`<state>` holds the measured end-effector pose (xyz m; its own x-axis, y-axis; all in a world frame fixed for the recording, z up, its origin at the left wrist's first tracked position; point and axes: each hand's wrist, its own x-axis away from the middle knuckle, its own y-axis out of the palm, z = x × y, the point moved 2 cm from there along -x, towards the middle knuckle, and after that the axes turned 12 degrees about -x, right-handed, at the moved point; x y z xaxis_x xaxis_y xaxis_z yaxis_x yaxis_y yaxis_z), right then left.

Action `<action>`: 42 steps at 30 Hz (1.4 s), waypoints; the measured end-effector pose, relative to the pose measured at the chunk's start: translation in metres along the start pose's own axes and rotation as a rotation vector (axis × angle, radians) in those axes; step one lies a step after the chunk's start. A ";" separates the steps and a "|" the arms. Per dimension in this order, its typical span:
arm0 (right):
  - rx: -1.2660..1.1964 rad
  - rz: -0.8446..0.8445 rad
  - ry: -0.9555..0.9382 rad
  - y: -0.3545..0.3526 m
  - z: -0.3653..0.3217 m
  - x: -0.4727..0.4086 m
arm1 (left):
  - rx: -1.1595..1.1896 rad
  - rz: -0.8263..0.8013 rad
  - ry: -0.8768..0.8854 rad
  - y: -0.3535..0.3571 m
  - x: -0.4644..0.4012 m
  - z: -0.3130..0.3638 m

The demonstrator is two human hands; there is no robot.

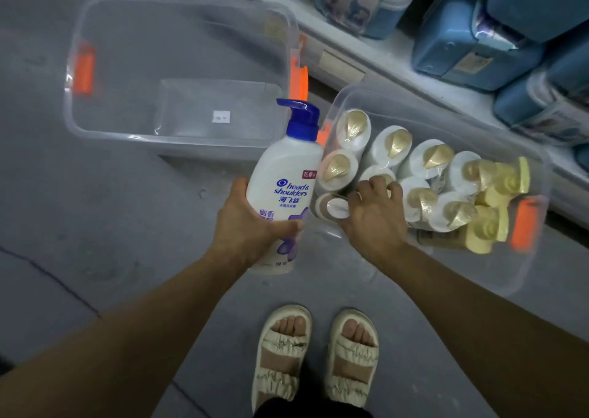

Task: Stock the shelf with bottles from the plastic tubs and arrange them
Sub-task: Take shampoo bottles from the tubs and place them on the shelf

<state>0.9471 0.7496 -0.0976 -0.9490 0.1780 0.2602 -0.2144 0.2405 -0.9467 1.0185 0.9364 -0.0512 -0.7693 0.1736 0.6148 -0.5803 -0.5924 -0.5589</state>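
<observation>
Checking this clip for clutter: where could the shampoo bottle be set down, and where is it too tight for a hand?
The left tub holds only a small sticker, so its floor is free. Bare grey floor lies left of the shampoo bottle in the left hand. The right tub is packed with gold-capped bottles; the right hand reaches in among them.

I read "head & shoulders" in blue on the white pump bottle (283,188), Chinese characters beneath; its small red tag seems to say 花香. Labels elsewhere are too blurred.
</observation>
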 end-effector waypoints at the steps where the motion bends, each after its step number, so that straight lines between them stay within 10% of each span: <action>1: 0.018 0.011 -0.032 0.005 -0.001 -0.002 | 0.008 0.004 -0.001 0.002 0.000 -0.002; 26: -0.611 0.116 -0.053 -0.080 0.020 0.040 | -0.017 0.012 -0.002 -0.008 0.027 0.033; 42: -0.821 0.384 0.386 -0.248 0.077 0.051 | 0.039 0.034 0.120 -0.055 0.080 0.143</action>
<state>0.9345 0.6259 0.1361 -0.7490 0.6466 0.1449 0.4582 0.6633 -0.5916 1.0273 0.8703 0.1086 -0.8162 0.2439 0.5237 -0.5442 -0.6290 -0.5551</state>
